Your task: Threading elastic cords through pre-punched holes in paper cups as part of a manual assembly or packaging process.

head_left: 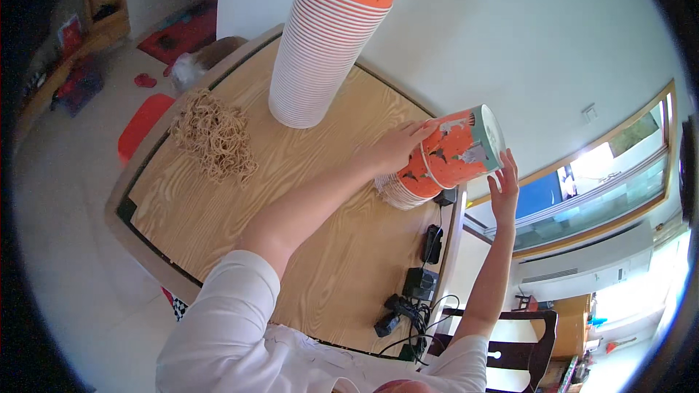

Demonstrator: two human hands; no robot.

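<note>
At the far left of the frame an orange-red stool (143, 125) stands on the floor beside the wooden table (240, 211). On the table's left part lies a heap of tan rubber bands (213, 135). At upper centre a tall stack of orange paper cups (320, 44) rises toward the top edge of the picture.

Right of centre the left hand (397, 147) lies over a short stack of orange paper cups (408, 188), fingers curled and pressed on the side of the top cup (459, 151), which is tilted with its mouth toward the right. The right hand (504, 188) is just beside the cup's rim, fingers spread and holding nothing.

The step looks like pulling the top cup free; steadying the lower stack while drawing the cup straight along its axis should keep it from crushing or toppling the pile.

Lower right of centre, black chargers and cables (408, 298) lie near the table's edge, with a dark chair (520, 338) beyond.
</note>
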